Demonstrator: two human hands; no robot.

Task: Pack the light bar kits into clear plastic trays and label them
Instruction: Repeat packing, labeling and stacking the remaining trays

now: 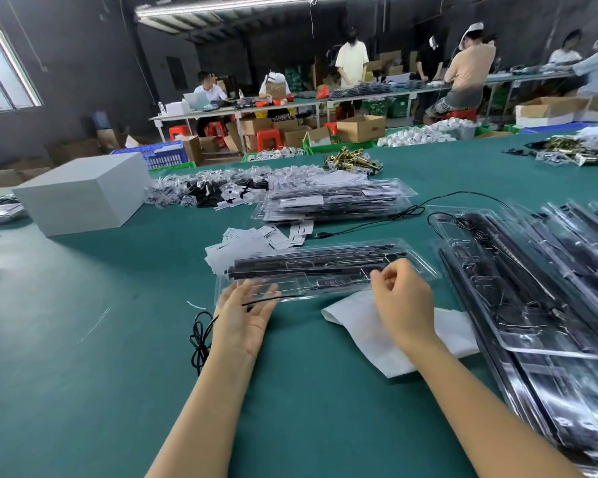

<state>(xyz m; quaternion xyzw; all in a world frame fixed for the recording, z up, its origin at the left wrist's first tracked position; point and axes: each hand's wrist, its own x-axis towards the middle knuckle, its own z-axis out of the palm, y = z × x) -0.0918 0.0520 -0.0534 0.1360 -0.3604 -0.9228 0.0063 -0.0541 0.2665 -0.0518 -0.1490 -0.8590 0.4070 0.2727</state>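
Tray (325,270): a clear plastic tray with black light bars in it lies flat on the green table (83,339), at 12 o'clock from your hands, long side across your view
Left hand (246,312): your palm is turned up at the tray's 7 o'clock corner, fingers straight and released, their tips against the tray's near edge; you grip nothing
Cord (201,336): a thin black cord runs across your left fingers along the tray's near edge, and its looped bundle lies on the table at 9 o'clock from your left wrist
Right hand (403,298): it sits over the tray's 5 o'clock end, fingers curled inward with the tips drawn together; whether you pinch something small there I cannot tell
Sheet (394,339): a white sheet lies flat on the table under your right wrist, touching the tray's near edge
Labels (259,241): a loose heap of small white labels at 11 o'clock of the tray, just beside its far edge
Packed stack (335,201): filled trays piled at 12 o'clock, beyond the labels
Side trays (532,288): more clear trays with black bars overlap at 3 o'clock, running off the right edge
Box (83,194): a white box at 10 o'clock, well apart from the tray
Background: people at long benches at 12 o'clock, far off
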